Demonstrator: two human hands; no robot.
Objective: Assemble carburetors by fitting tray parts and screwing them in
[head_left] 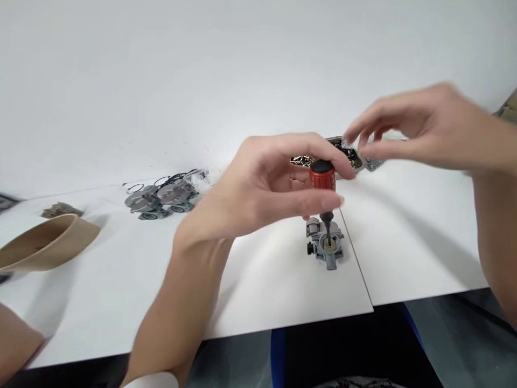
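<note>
Left hand has the red-handled screwdriver, thumb near side, fingers around the far side, black cap exposed on top. Shaft points down, close to upright, tip at the brass-coloured disc in the bore of the grey metal casting. Casting sits right of centre, lower half of frame, on the white table, just left of the seam. Can't resolve the fastener or how well the bit is seated.

Right hand is upper right, motion-blurred, fingers loosely curled, thumb apart from them, nothing visible in it. It's near the tray of small parts, off both tool and casting.

Looks like screw work. How I'd do it: keep the shaft square to the disc, seat the bit fully, push down before turning. Light fingertip torque; a disc that thin probably bends, and a small head probably strips. Nothing is clearly bracing the casting, so it could spin or rock under torque: right hand on its body would fix that. Mind the seam, easy to catch a foot on.
</note>
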